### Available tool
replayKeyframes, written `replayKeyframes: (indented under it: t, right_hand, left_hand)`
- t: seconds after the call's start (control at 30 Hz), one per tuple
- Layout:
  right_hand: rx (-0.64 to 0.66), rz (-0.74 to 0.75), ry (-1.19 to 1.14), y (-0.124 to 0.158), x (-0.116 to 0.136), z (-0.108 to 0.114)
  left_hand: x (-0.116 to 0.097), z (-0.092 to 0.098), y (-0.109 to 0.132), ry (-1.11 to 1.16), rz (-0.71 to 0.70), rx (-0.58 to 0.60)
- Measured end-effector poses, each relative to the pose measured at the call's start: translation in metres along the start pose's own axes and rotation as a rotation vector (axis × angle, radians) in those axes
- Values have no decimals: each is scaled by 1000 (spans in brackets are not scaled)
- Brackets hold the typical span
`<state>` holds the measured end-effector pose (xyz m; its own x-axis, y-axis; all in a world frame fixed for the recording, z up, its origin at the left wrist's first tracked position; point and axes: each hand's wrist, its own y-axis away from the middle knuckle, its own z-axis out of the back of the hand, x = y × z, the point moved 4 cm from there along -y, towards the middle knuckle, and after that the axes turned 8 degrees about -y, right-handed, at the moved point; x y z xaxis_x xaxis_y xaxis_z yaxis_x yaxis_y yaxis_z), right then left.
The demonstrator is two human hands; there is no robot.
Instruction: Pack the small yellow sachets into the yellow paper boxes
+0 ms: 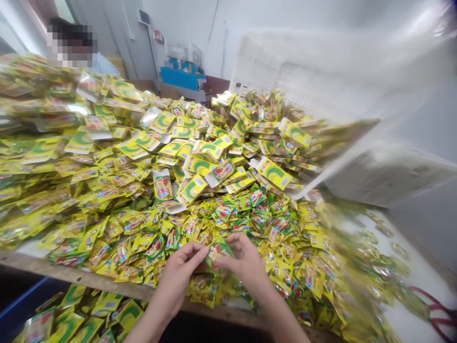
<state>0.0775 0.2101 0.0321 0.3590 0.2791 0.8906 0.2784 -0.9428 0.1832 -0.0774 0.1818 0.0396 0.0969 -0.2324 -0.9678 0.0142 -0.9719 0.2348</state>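
My left hand [178,278] and my right hand [244,262] meet at the near edge of the table, fingertips pinched together on one small green and red sachet [218,249]. Around them lies a thick layer of small yellow and green sachets [271,224]. Behind that rises a tall heap of larger yellow and green packets [200,164], reaching to the far left.
The wooden table edge [71,274] runs below my hands. A blue bin [21,309] under it at lower left holds more yellow packets [78,319]. A white crate [357,85] tilts over the heap at right. A person [71,47] stands at back left. Red cord [433,309] lies at lower right.
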Motion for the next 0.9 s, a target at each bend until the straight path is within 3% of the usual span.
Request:
replayKeyframes:
  t: [0.1,0.17,0.3,0.47,0.57,0.7,0.77,0.83,0.9]
  right_hand:
    - [-107,119,53,4,1,10]
    - [-159,185,105,10,10,18]
    - [-157,172,190,16,34,30]
    - [141,248,534,13,42,14]
    - [70,332,667,13,35,6]
    - [-58,286,649,21,27,2]
    - [-16,228,613,24,23,0]
    - [-2,166,556,27,19,2]
    - [-51,100,467,30,14,7]
  left_hand:
    - [10,-6,3,298,118,42]
    - [15,-6,3,385,141,6]
    - [15,-5,2,282,150,-53]
    - [7,-17,5,116,197,103]
    - [3,-22,10,71,141,105]
    - [7,-21,17,44,67,11]
    - [7,-15,15,-53,2,36]
    - [2,1,8,-313,-113,36]
    - [-14,34,-6,-687,-280,-125]
